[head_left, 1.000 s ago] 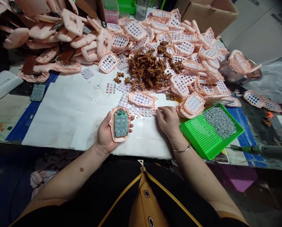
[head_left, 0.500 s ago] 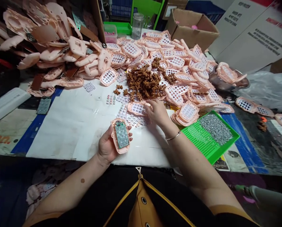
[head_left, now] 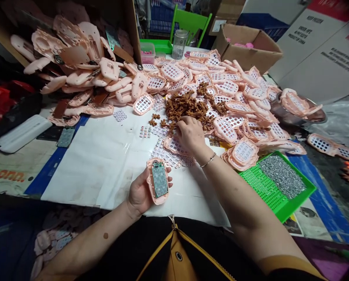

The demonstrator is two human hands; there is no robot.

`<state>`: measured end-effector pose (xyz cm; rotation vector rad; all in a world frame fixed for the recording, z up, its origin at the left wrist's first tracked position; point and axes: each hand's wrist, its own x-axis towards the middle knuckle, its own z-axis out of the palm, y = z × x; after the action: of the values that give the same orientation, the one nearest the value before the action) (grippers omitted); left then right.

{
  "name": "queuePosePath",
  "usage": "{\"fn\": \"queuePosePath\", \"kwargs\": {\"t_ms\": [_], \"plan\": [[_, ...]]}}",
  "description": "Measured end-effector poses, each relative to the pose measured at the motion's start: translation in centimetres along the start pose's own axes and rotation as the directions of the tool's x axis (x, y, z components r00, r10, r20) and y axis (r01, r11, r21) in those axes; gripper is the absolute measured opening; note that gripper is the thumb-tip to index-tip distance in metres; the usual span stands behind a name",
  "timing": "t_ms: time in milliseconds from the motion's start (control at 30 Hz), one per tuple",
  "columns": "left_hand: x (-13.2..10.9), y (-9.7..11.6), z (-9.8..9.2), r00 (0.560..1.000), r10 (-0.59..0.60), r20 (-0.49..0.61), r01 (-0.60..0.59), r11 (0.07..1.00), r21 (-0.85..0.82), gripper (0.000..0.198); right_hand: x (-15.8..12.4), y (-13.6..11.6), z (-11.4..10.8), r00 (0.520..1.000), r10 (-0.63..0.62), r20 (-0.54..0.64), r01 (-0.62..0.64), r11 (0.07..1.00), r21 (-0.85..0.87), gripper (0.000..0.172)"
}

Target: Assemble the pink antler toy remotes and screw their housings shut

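My left hand (head_left: 140,191) grips a pink plastic shell (head_left: 158,181) with a green circuit board and a clear keypad set in it, held face up over the white sheet near the table's front edge. My right hand (head_left: 190,132) reaches forward to the near edge of a heap of small brown rubber pieces (head_left: 188,107). Its fingers are curled down into the pieces, and what they hold, if anything, is hidden. Under that wrist lies another pink shell (head_left: 176,146) among loose clear keypad sheets (head_left: 170,158).
A big pile of pink perforated shells (head_left: 238,93) covers the back and right. More pink backs (head_left: 77,74) spill from a box at left. A green tray of screws (head_left: 279,181) sits at right. A cardboard box (head_left: 247,45) and a jar (head_left: 179,43) stand behind.
My right hand moved away from the table's front, forward past the pink shell to the brown pieces. The left hand kept hold of its shell. The camera view tilted upward.
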<state>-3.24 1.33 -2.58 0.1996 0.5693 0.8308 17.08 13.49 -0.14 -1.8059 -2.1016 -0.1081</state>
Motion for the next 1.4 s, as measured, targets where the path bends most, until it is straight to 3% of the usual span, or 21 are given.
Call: {"fn": "queuePosePath", "kwargs": {"t_ms": [67,133,167,233,300,333,400,467,667,767,900,967,1067,1167,1267,1400], "plan": [[0.1,-0.1,-0.2,1.0,0.003,0.018,-0.003,1.0,0.01,0.052,-0.9,0.4,-0.6,0.994,0.058,-0.09,-0.042,0.985,0.169,0.016],[0.4,-0.1,-0.7,1.0,0.002,0.028,-0.003,1.0,0.019,0.052,-2.3,0.9,-1.3,0.972,0.202,-0.119,-0.122,0.87,0.477,0.013],[0.5,-0.1,-1.0,0.999,0.004,0.032,-0.005,1.0,0.022,0.053,-3.2,1.1,-1.7,0.958,0.279,-0.064,-0.172,0.74,0.651,0.013],[0.6,0.0,-1.4,0.999,0.004,0.045,-0.006,1.0,0.03,0.055,-5.5,1.2,-2.5,0.924,0.348,0.157,-0.277,0.329,0.903,0.014],[0.6,0.3,-1.4,0.997,0.01,0.081,-0.014,0.999,0.047,0.057,-8.0,0.8,-3.2,0.888,0.275,0.369,-0.359,-0.087,0.929,0.017],[0.5,0.5,-1.2,0.994,0.016,0.104,-0.022,0.998,0.058,0.057,-9.3,0.5,-3.4,0.871,0.23,0.435,-0.385,-0.232,0.893,0.018],[0.2,0.8,-0.4,0.988,0.033,0.148,-0.045,0.996,0.08,0.059,-11.4,-0.3,-3.6,0.836,0.163,0.524,-0.426,-0.41,0.806,0.021],[-0.1,0.9,0.7,0.984,0.046,0.173,-0.064,0.993,0.095,0.059,-12.9,-1.2,-3.7,0.802,0.126,0.584,-0.456,-0.503,0.735,0.023],[-0.1,0.4,2.1,0.979,0.009,0.204,-0.034,0.992,0.122,0.058,-15.8,-2.4,-4.0,0.773,0.131,0.62,-0.465,-0.548,0.695,0.031],[-0.1,-0.1,2.0,0.973,-0.023,0.23,-0.012,0.988,0.151,0.063,-16.7,-2.7,-3.6,0.721,0.107,0.685,-0.529,-0.554,0.643,0.034],[-0.3,-0.3,1.9,0.956,-0.056,0.288,-0.003,0.979,0.202,0.065,-17.0,-3.7,-3.2,0.638,0.27,0.721,-0.5,-0.566,0.655,0.031],[-0.6,-0.2,2.0,0.929,-0.127,0.348,0.028,0.961,0.276,0.071,-16.8,-4.2,-3.1,0.597,0.353,0.72,-0.48,-0.562,0.674,0.032],[-1.1,0.2,2.2,0.875,-0.264,0.407,0.063,0.894,0.444,0.079,-16.5,-4.6,-3.2,0.571,0.406,0.713,-0.481,-0.539,0.692,0.035],[-1.6,0.4,2.8,0.86,-0.306,0.408,0.051,0.847,0.529,0.077,-16.2,-4.9,-3.5,0.552,0.422,0.719,-0.502,-0.521,0.691,0.036],[-1.5,0.5,3.4,0.892,-0.239,0.384,0.044,0.891,0.452,0.069,-16.0,-5.0,-3.9,0.592,0.372,0.715,-0.499,-0.527,0.688,0.033],[-0.6,0.8,3.6,0.966,-0.029,0.258,-0.024,0.979,0.203,0.063,-16.4,-4.9,-4.2,0.75,0.343,0.565,-0.396,-0.451,0.8,0.034]]}}
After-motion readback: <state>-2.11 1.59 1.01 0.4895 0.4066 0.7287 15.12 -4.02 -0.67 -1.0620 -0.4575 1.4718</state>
